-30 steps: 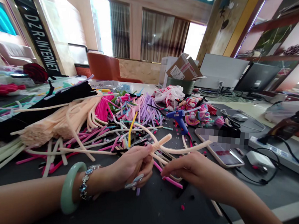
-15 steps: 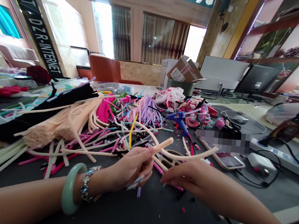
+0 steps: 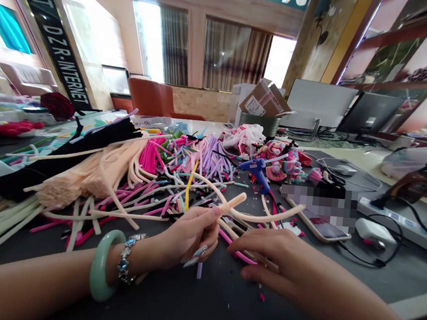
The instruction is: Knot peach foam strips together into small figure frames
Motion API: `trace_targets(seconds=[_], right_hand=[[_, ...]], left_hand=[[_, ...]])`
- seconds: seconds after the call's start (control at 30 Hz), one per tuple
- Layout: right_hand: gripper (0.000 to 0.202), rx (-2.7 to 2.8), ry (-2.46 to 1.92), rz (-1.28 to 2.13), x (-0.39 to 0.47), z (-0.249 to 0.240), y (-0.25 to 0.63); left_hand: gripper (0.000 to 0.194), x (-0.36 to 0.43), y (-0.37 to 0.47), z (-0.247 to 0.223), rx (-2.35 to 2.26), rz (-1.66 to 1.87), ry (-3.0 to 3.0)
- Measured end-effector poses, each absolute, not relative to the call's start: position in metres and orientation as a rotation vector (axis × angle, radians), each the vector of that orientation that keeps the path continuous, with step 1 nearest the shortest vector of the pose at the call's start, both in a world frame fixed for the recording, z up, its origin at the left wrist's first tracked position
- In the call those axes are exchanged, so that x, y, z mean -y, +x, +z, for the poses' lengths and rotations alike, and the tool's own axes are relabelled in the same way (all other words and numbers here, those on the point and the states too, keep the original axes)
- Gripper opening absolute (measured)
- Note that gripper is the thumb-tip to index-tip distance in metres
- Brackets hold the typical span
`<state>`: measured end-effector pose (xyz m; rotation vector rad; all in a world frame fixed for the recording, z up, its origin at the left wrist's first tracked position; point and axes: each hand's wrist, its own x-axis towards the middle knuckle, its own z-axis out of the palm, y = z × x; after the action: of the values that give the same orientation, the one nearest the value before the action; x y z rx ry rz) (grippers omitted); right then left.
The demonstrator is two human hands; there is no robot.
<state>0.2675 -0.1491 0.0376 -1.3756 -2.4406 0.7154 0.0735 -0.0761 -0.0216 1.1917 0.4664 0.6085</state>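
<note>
My left hand (image 3: pixel 194 236), with a green bangle (image 3: pixel 102 265) and a jewelled bracelet (image 3: pixel 125 261) at its wrist, pinches several cream pipe cleaners (image 3: pixel 236 202) where they cross and wrap. Their long ends fan out to the upper left, right and lower right. My right hand (image 3: pixel 268 253) hovers just right of it, thumb and index finger apart. A cream stem runs under its index finger and shows in the gap; whether the fingers touch it I cannot tell. Behind the hands lies a tool with looped handles, partly hidden.
Bundles of cream (image 3: pixel 79 182), black (image 3: pixel 58 157) and lilac pipe cleaners (image 3: pixel 216 155) cover the left and middle. A blue glue gun (image 3: pixel 256 171) lies behind my hands. Rightward are a phone (image 3: pixel 323 228), a white charger (image 3: pixel 376 236), cables and a power strip (image 3: pixel 399 225).
My right hand's thumb and index finger have parted from their closed pose near the lower stem. My left hand keeps its pinch, almost unmoved.
</note>
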Motion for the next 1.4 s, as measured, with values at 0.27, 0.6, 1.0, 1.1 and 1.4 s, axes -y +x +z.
trace_targets(seconds=[0.27, 0.6, 1.0, 1.1, 1.4], right_hand=[[0.023, 2.448, -1.368, 0.703, 0.1488, 0.0389, 0.2667], [0.019, 2.419, -1.351, 0.597, 0.1519, 0.0406, 0.2671], [0.018, 2.395, -1.340, 0.627, 0.1540, 0.0436, 0.2670], [0.015, 2.396, -1.319, 0.643, 0.1528, 0.0453, 0.2659], [0.014, 2.372, -1.342, 0.638, 0.1515, 0.0397, 0.2622]], left_hand=[[0.058, 0.0750, 0.0731, -0.0225, -0.481, 0.593, 1.213], [0.055, 0.0769, 0.0744, -0.0186, -0.478, 0.607, 1.202], [0.057, 0.0753, 0.0732, -0.0205, -0.473, 0.597, 1.237], [0.058, 0.0743, 0.0730, -0.0215, -0.487, 0.587, 1.240], [0.057, 0.0761, 0.0732, -0.0213, -0.493, 0.608, 1.242]])
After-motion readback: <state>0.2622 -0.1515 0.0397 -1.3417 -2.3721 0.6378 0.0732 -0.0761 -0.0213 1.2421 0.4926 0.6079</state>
